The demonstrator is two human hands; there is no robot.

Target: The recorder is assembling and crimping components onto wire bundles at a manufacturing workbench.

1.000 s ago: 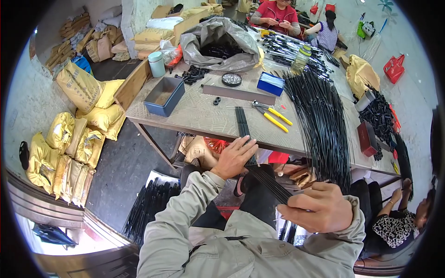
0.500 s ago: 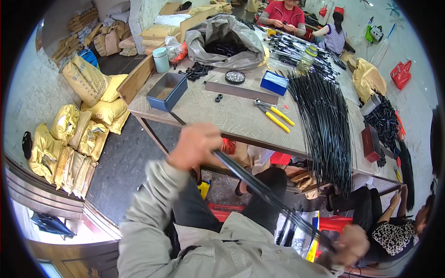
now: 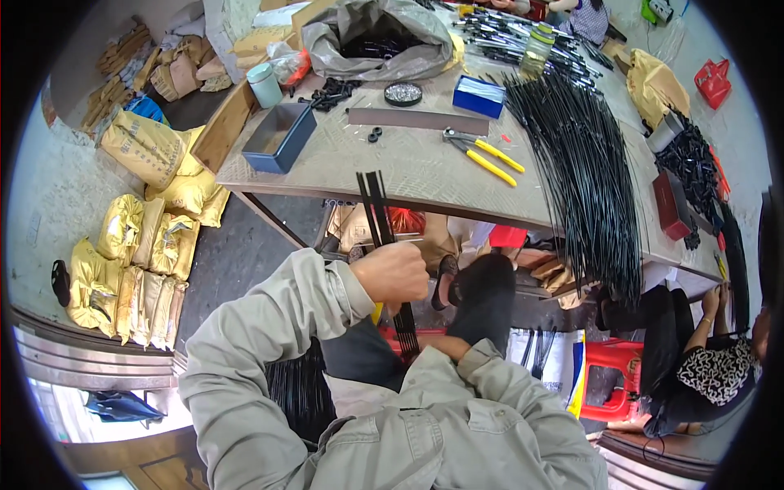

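Slim black rod bundle: above the lap, before the worktable; upper ends fanned towards 11 o'clock, lower ends running to 5 and lost at the jacket.
Left hand: fingers curled closed about the bundle's middle.
Right hand: at 5 o'clock, mostly hidden by the jacket; finger state and any hold cannot be told.
Handling (judged): light; springy lengthwise; probably smooth, so rods may slip past one another; best held round the middle, with a second hold near an end.
Yellow-handled pliers: 1 o'clock, on the worktable.
Blue-grey bin: 11 o'clock.
Large black rod heap: 2 o'clock, overhanging the edge.
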